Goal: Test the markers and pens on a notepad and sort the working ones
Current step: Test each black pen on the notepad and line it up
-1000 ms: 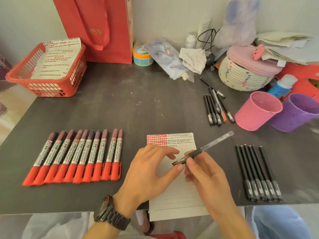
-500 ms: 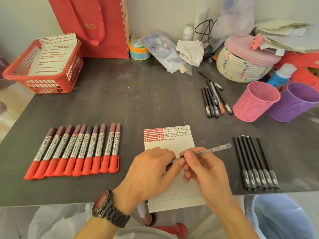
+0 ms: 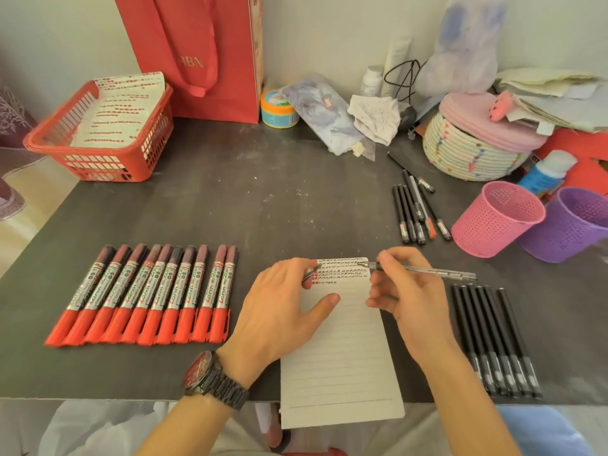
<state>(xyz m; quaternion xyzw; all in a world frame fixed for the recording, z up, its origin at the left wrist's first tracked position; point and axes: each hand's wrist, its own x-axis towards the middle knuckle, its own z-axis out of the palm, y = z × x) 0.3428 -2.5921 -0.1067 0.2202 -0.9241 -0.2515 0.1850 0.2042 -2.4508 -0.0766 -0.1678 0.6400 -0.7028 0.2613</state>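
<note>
Two hands are at the white lined notepad (image 3: 342, 357), and we judge the step in hand to be the test stroke itself. Our right hand (image 3: 408, 291) pinches a clear plastic ballpoint pen (image 3: 427, 271) between thumb and fingers. Its tip is down at the notepad's top right corner, at the end of the rows of small black scribbles (image 3: 342, 271). Our left hand (image 3: 283, 307) lies on the notepad's upper left, pinning the sheet. A small dark piece (image 3: 310, 274) shows at its fingertips, perhaps the pen's cap, but we cannot tell whether the fingers grip it or merely rest over it.

The next move, as we judge it, is a short scribble on a free bit of line and a look for ink, then the pen goes to the group it belongs with. The top rows look nearly full, so the tip may need to drop a line.

Left of the notepad lies a row of red markers with silver labels (image 3: 141, 297). Right of it, just beside the right wrist, is a row of black capped pens (image 3: 493, 337). Beyond it to the right are a looser cluster of black pens (image 3: 411, 212), then a pink mesh cup (image 3: 493, 225) and a purple mesh cup (image 3: 569, 232). Far beyond it to the left sits a red plastic basket (image 3: 108, 166) holding a marked sheet (image 3: 121, 110). We see nothing in the tip's way — the one risk is the right forearm brushing the black row.
</note>
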